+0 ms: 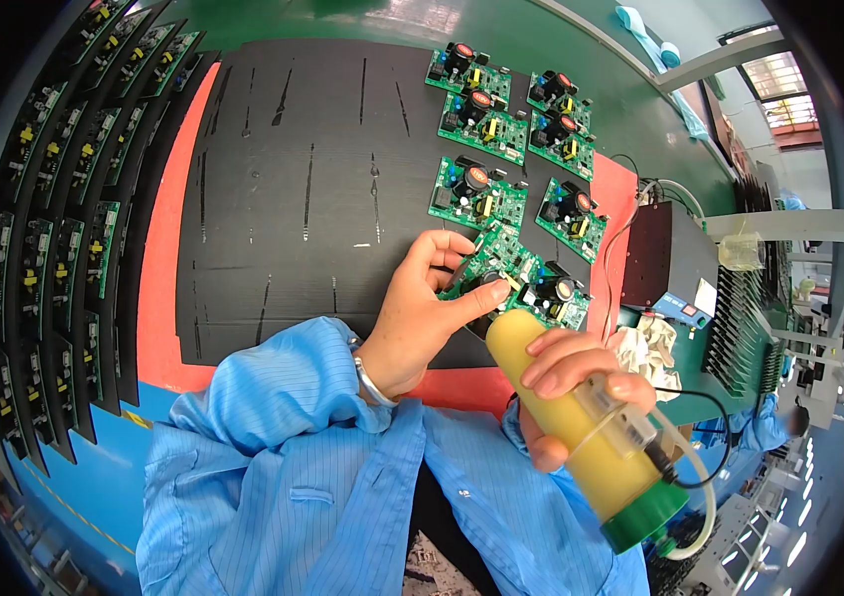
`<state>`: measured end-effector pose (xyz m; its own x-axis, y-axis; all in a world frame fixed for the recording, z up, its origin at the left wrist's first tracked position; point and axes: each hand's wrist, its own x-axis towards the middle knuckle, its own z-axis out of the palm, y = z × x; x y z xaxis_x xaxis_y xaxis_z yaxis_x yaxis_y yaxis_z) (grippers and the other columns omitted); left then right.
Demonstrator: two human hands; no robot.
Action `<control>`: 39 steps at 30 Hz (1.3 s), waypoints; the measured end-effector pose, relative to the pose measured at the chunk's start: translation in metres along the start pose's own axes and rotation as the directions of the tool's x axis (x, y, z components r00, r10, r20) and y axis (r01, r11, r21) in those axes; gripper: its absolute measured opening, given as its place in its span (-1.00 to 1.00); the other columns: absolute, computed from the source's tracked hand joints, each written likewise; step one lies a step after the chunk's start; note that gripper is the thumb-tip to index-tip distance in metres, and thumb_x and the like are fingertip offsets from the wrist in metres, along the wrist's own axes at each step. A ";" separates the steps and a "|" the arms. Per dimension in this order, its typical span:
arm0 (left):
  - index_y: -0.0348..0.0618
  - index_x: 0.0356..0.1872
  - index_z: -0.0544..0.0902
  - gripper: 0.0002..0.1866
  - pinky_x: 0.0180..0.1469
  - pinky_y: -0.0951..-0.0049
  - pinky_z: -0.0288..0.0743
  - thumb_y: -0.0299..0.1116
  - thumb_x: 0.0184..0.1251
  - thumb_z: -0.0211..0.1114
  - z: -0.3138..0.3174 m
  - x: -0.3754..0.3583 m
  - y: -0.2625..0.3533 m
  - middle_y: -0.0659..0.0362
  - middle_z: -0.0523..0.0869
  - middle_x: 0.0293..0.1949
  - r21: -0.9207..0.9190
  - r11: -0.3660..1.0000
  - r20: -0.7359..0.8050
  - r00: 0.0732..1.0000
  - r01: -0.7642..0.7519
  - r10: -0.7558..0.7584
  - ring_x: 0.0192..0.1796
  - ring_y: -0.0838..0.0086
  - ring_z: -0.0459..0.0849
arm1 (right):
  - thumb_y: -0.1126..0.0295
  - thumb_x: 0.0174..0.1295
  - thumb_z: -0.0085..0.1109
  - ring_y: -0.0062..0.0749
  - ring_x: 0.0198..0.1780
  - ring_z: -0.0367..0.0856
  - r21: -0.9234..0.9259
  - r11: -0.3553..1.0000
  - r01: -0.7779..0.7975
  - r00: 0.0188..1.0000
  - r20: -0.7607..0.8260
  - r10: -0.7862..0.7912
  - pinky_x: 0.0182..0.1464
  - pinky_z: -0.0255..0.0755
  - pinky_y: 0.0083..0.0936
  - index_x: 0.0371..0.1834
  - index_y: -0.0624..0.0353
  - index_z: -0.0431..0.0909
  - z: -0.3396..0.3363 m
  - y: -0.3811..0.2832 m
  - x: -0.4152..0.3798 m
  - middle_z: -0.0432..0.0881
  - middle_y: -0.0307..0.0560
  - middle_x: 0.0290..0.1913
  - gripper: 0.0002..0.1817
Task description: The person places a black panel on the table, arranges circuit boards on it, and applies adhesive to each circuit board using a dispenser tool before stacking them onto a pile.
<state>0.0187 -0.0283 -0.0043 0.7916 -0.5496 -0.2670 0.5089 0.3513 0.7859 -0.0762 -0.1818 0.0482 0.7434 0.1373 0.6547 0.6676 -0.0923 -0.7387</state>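
My left hand (422, 308) pinches the edge of a green circuit board (486, 253) between thumb and fingers, and the board is tilted. Wrapped in my right hand (581, 372) is a large glue syringe (601, 472), filled with something yellow and capped in green, with a hose and cable at its rear. Its narrow end points at the held board; whether the tip touches is hidden. Another circuit board (561, 293) lies just right of the held one. Several more boards with tall capacitors, one of them a nearby circuit board (476, 189), lie in two columns beyond.
A scored black mat (253, 199) lies over a red sheet (165, 268). Racks of circuit boards (54, 238) line the left. At right stand a black control box (665, 253) and crumpled white cloth (650, 348). Another person in blue (765, 427) is farther right.
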 end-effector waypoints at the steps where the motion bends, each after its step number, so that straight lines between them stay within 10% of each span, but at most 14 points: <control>1: -0.20 0.13 0.43 -0.48 0.05 0.51 0.52 -0.41 0.23 0.52 0.000 0.000 0.000 0.14 0.50 -0.02 0.004 1.000 -0.003 1.000 0.009 -0.009 0.03 0.53 0.54 | 0.40 0.05 0.60 -0.03 -0.10 0.68 -0.014 1.000 0.001 1.000 0.014 -0.001 0.07 0.52 0.05 0.42 -0.03 0.13 0.000 -0.001 0.000 0.63 0.06 -0.07 -0.07; 11: -0.19 0.14 0.43 -0.50 0.16 0.47 0.48 -0.45 0.25 0.49 -0.001 -0.004 0.004 0.15 0.53 0.02 -0.005 1.000 0.002 1.000 0.017 -0.017 0.10 0.51 0.54 | -0.02 0.24 0.41 -0.24 -0.36 0.59 -0.036 0.985 0.170 0.868 -0.468 -0.167 -0.23 0.53 -0.20 0.35 0.16 0.15 0.028 0.017 -0.006 0.57 0.01 -0.29 -0.19; 39: -0.19 0.23 0.41 -0.45 0.17 0.45 0.49 -0.57 0.24 0.44 -0.008 -0.003 0.007 0.13 0.63 0.09 -0.085 0.989 0.047 0.992 0.123 -0.120 0.10 0.48 0.60 | 0.00 0.26 0.40 -0.25 -0.29 0.58 0.008 0.967 0.255 0.843 -0.491 -0.219 -0.14 0.51 -0.21 0.42 0.10 0.14 0.014 0.011 -0.002 0.57 -0.02 -0.23 -0.17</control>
<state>0.0229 -0.0184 -0.0027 0.7084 -0.6226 -0.3325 0.6293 0.3438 0.6970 -0.0708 -0.1689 0.0363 0.5011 -0.3479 0.7924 0.8350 -0.0461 -0.5483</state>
